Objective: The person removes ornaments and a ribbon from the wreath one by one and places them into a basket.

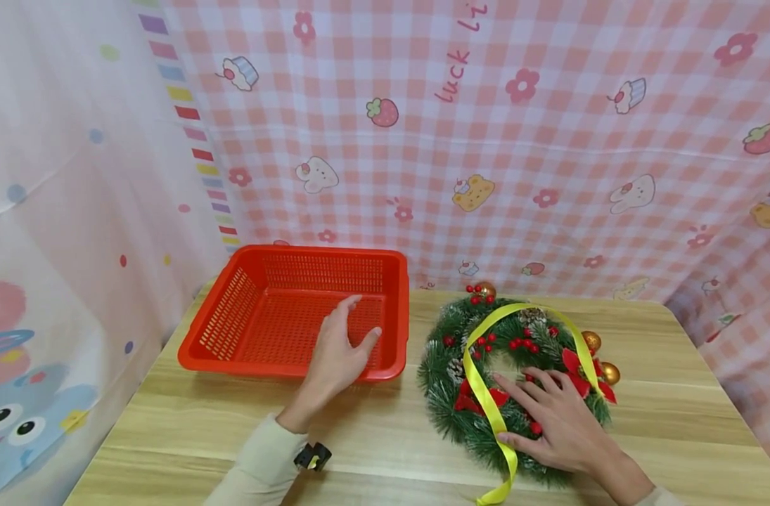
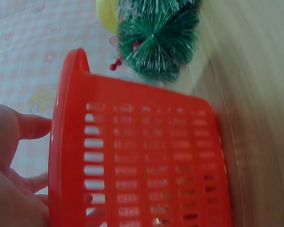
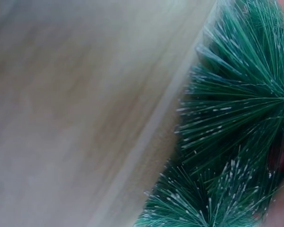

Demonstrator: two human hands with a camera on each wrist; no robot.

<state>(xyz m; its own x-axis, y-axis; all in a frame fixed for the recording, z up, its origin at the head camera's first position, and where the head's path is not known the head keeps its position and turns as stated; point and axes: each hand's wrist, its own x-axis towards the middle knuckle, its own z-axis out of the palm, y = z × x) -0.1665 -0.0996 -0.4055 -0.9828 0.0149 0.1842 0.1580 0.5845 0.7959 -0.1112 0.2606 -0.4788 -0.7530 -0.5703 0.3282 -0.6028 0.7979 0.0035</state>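
Note:
A green Christmas wreath (image 1: 448,393) lies on the table at the right, with red berries, pine cones, red poinsettias and gold balls on it. Across it a yellow ribbon (image 1: 486,400) forms a loop, its loose end trailing toward the front edge. My right hand (image 1: 552,425) rests on the wreath's lower right part, fingers spread, thumb by the ribbon. A red plastic basket (image 1: 233,362) with slotted walls stands at the left. Over its front right rim reaches my left hand (image 1: 340,355), thumb and fingers apart, holding nothing. The right wrist view shows mostly wreath needles (image 3: 236,113).
The wooden table (image 1: 372,436) carries both basket and wreath. Behind it hangs a pink checked cloth (image 1: 422,147), and a white printed cloth (image 1: 49,176) covers the left side. A small black device (image 1: 312,457) sits at my left wrist.

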